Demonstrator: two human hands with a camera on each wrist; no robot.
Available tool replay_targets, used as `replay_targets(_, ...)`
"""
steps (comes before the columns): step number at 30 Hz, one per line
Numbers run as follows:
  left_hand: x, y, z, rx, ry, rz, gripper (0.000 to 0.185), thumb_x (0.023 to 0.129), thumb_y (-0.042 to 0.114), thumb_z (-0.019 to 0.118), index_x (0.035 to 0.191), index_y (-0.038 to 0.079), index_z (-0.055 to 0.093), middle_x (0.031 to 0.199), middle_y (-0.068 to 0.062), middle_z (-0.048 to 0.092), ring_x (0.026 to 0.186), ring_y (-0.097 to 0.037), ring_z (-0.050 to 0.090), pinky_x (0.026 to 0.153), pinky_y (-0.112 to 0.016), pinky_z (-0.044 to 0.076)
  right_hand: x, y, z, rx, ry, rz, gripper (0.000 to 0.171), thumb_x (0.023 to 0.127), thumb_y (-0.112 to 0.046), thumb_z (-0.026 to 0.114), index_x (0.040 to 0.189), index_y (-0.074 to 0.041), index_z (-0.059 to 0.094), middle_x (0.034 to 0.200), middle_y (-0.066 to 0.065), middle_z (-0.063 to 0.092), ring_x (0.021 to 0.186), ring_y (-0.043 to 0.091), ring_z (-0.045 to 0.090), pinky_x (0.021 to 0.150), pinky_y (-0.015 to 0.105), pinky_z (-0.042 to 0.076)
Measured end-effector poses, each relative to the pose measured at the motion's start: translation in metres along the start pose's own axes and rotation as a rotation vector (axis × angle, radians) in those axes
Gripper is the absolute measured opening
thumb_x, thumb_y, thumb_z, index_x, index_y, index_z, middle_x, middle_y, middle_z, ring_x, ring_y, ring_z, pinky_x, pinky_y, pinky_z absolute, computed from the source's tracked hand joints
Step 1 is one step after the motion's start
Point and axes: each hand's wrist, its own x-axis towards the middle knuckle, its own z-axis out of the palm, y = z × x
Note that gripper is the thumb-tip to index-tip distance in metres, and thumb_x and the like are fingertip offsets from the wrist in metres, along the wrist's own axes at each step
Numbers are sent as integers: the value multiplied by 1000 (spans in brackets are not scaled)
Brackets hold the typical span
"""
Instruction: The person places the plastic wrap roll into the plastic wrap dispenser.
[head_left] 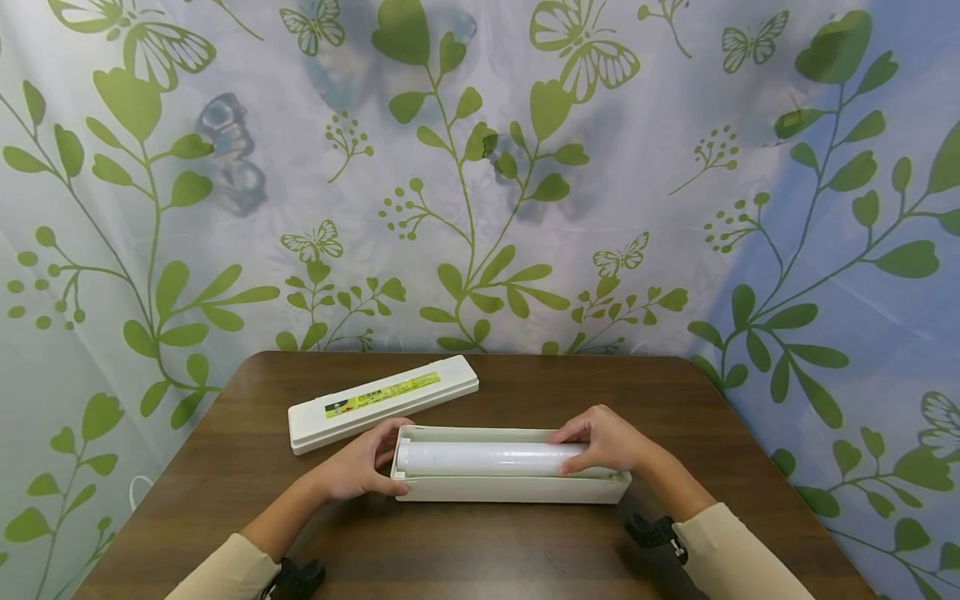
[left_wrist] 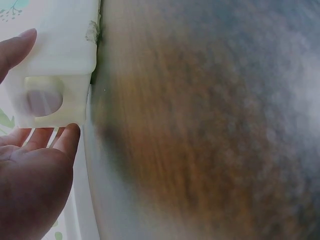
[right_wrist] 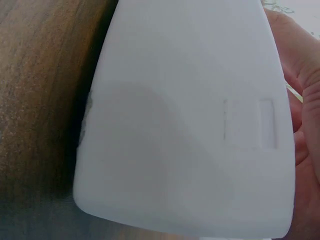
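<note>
On the brown table [head_left: 525, 550], curled fingers [head_left: 393, 429] of both hands grip the roll [head_left: 487, 458] ends in its tray [head_left: 517, 490].

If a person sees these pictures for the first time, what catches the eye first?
First, the white roll lying in an open cream box near the front middle of the brown table. The left hand holds the box's left end, and the right hand rests on the roll's right end. The box's lid lies behind, to the left.
</note>
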Motion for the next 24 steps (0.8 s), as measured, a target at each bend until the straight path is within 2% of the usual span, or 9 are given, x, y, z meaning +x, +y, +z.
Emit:
replay_targets(5,0,-1,0,1,-4,3,88,79,6,87,148,3,33,145,-20,44,135,-35,46,103,-19,49,-1,2,2,-16,8,24,40,80,-32,88,113,-11,80,108,5,79,94,7,74,82,23,60)
replay_targets(12,0,0,0,2,-4,1,88,78,5,87,148,4,33,146,-19,45,137,-35,45,103,-19,49,-1,3,3,-49,8,1,42,81,-33,87,115,-10,79,110,7,78,96,8,74,81,23,60)
replay_targets(24,0,1,0,11,1,-5,89,78,6,88,148,3,33,147,-19,46,139,-35,44,104,-18,47,-3,3,3,-101,2,13,42,81,-38,86,117,-17,79,113,-1,78,99,5,73,84,23,59)
